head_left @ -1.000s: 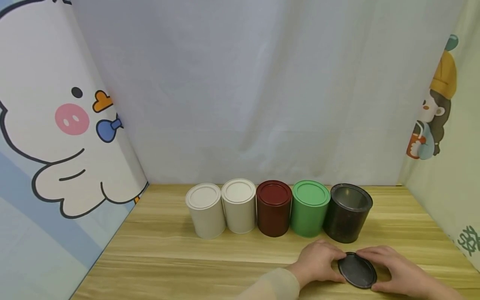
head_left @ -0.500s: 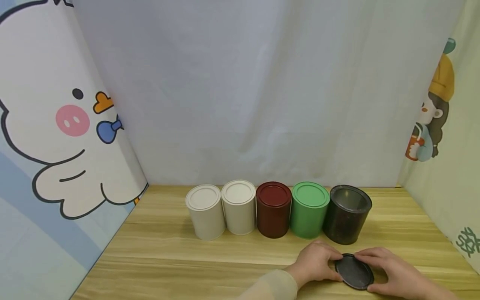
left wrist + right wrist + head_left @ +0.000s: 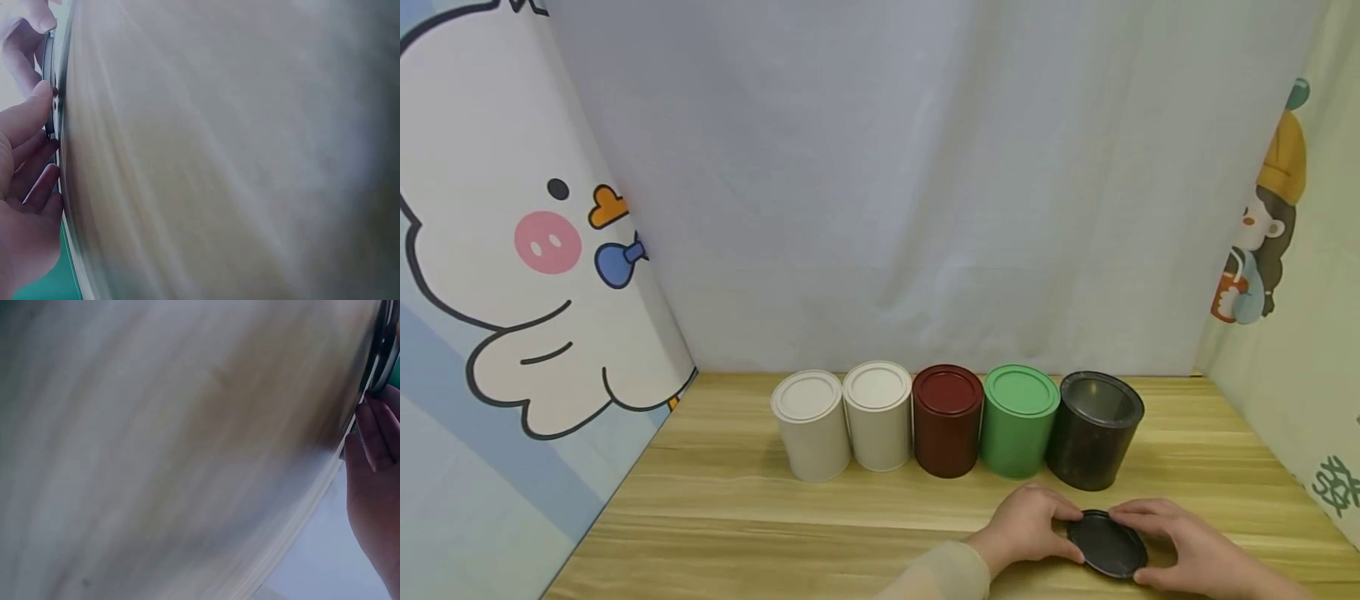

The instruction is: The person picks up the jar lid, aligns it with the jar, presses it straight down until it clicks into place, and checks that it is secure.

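A round black lid lies low over the wooden table, in front of a row of cans. My left hand grips its left edge between thumb and fingers. On the opposite edge my right hand holds it the same way. The left wrist view shows the lid edge-on, with a thumb against it. In the right wrist view only part of my right hand shows at the right border. Behind the lid stands a black can with its top uncovered.
Left of the black can, a green can, a dark red can and two white cans stand close together in a row, all lidded. A pale curtain hangs behind the table, with printed cloth at both sides.
Both hands and the lid between them have shifted slightly to the left. Their grip on the lid looks the same, and the cans stay in place.
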A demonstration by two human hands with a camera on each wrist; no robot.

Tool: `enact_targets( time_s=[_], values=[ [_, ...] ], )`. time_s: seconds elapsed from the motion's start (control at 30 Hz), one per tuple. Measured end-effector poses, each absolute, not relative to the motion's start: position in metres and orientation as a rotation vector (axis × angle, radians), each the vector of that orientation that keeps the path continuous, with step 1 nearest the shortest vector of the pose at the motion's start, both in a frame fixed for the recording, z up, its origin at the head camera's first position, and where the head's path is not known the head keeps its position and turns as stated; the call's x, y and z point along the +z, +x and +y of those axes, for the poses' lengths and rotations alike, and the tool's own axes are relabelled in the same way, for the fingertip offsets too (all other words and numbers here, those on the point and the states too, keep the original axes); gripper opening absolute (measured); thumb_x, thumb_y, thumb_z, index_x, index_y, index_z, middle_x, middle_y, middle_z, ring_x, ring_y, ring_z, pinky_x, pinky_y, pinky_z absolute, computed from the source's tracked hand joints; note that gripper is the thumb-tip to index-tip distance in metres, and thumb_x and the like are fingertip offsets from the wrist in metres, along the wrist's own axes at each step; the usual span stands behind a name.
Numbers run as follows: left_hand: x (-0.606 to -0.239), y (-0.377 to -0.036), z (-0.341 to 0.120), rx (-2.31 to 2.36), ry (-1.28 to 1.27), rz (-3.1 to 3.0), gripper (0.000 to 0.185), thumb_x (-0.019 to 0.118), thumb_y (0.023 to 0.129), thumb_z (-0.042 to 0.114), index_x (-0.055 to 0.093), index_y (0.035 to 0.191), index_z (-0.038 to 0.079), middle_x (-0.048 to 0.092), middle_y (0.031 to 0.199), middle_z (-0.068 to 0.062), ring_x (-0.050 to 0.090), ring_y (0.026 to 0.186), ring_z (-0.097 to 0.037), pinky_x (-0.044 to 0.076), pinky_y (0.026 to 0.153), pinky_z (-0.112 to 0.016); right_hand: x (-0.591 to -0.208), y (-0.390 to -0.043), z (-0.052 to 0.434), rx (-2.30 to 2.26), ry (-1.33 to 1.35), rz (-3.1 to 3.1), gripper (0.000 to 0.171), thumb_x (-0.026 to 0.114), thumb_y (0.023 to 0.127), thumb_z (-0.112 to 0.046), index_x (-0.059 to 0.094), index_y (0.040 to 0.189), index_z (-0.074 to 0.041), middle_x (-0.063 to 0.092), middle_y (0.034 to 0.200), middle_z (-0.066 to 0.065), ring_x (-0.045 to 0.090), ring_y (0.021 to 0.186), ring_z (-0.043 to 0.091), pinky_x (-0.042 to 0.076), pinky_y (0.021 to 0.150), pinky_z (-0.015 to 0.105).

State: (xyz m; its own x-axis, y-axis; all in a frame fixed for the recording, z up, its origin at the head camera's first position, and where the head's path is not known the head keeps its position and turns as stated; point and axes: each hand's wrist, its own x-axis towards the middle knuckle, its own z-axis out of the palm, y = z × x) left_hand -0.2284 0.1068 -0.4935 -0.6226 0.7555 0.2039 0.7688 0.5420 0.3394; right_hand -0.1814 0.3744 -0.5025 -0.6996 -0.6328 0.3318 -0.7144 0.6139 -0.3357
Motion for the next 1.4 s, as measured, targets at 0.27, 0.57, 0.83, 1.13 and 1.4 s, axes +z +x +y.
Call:
enact_targets(
  time_s=[0.27, 0.57, 0.83, 1.13, 1.4],
  values=[
    [-0.49, -0.229, 0.103, -0.897, -1.352, -2.803, 0.045, 0.085, 0.079, 0.034, 0.074, 0.121, 0.019, 0.068, 0.114, 0.017, 0.056, 0.105, 0.01, 0.037, 0.09, -0.005, -0.498, -0.178, 0.374, 0.846, 1.117, -2.675, 0.057, 0.085, 0.078, -0.017, 0.064, 0.131, -0.006, 0.057, 0.129, -0.006, 0.048, 0.118, -0.002, 0.046, 0.082, 0.016],
    [-0.485, -0.231, 0.1, -1.312, -1.203, -2.854, 0.045, 0.087, 0.078, 0.027, 0.074, 0.121, 0.019, 0.068, 0.114, 0.016, 0.058, 0.105, 0.007, 0.042, 0.087, -0.008, -0.49, -0.173, 0.37, 0.855, 1.004, -2.642, 0.06, 0.087, 0.074, -0.013, 0.065, 0.129, -0.011, 0.059, 0.126, -0.009, 0.051, 0.115, -0.002, 0.045, 0.082, 0.016],
    [-0.475, -0.23, 0.096, -1.36, -1.196, -2.823, 0.049, 0.085, 0.079, 0.03, 0.071, 0.126, 0.021, 0.064, 0.121, 0.019, 0.055, 0.112, 0.005, 0.042, 0.093, -0.012, -0.48, -0.17, 0.363, 0.862, 0.927, -2.592, 0.065, 0.09, 0.069, -0.01, 0.066, 0.129, -0.012, 0.059, 0.125, -0.011, 0.049, 0.114, -0.005, 0.044, 0.082, 0.013],
    [-0.463, -0.231, 0.093, -1.324, -1.256, -2.652, 0.052, 0.086, 0.079, 0.029, 0.07, 0.127, 0.015, 0.064, 0.124, 0.014, 0.054, 0.117, 0.005, 0.038, 0.095, -0.008, -0.466, -0.168, 0.359, 0.834, 0.89, -2.528, 0.07, 0.091, 0.065, -0.008, 0.065, 0.131, -0.013, 0.058, 0.128, -0.013, 0.048, 0.116, -0.007, 0.039, 0.086, 0.009],
    [-0.448, -0.235, 0.089, -1.299, -1.322, -2.504, 0.051, 0.085, 0.08, 0.026, 0.07, 0.127, 0.012, 0.066, 0.125, 0.008, 0.054, 0.116, 0.004, 0.038, 0.094, -0.007, -0.447, -0.167, 0.351, 0.868, 0.92, -2.459, 0.075, 0.089, 0.065, -0.002, 0.062, 0.134, -0.009, 0.058, 0.129, -0.001, 0.043, 0.121, -0.007, 0.029, 0.092, 0.005]
  ],
)
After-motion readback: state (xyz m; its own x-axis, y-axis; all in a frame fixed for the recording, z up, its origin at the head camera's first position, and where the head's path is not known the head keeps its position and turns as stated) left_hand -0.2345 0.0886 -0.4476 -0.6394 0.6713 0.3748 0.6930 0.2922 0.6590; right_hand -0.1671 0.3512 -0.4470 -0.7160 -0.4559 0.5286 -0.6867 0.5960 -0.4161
